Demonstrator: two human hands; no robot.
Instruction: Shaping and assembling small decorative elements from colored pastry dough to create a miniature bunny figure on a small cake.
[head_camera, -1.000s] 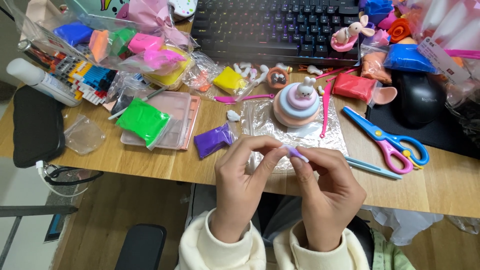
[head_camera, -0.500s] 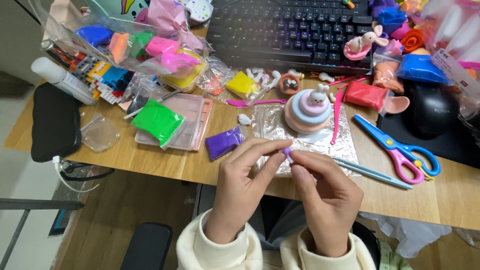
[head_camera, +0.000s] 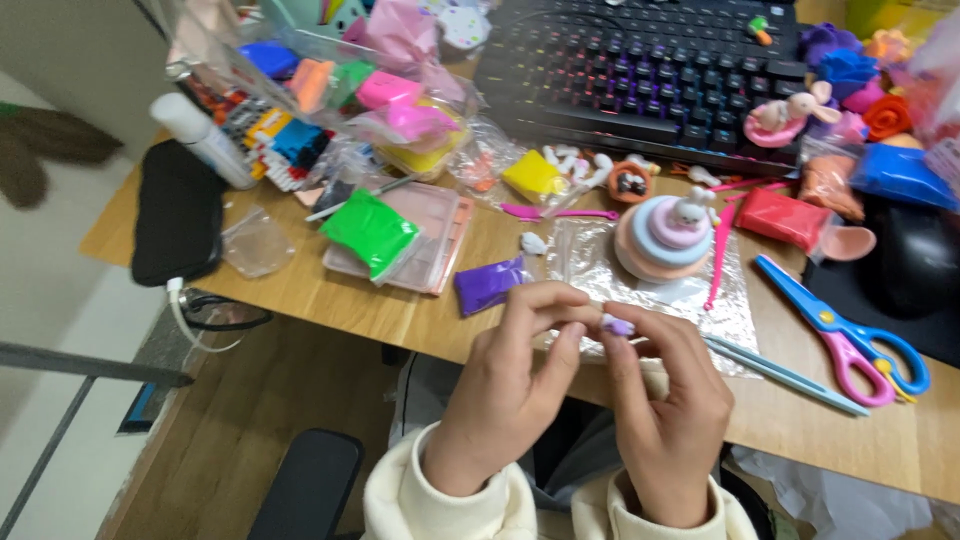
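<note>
Centrally, a small lilac clay piece is pinched between the fingertips of the left hand and the right hand, just in front of the foil sheet. On that foil a tiered clay cake is set; a purple clay block is laid just left of it, scissors right.

Two hands, one scissors

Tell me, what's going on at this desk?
A person is pinching a tiny lilac bit of clay between the fingertips of the left hand and right hand, above the desk edge. Behind it a tiered clay cake stands on a clear plastic sheet, with a purple clay pack and scissors beside it.
</note>
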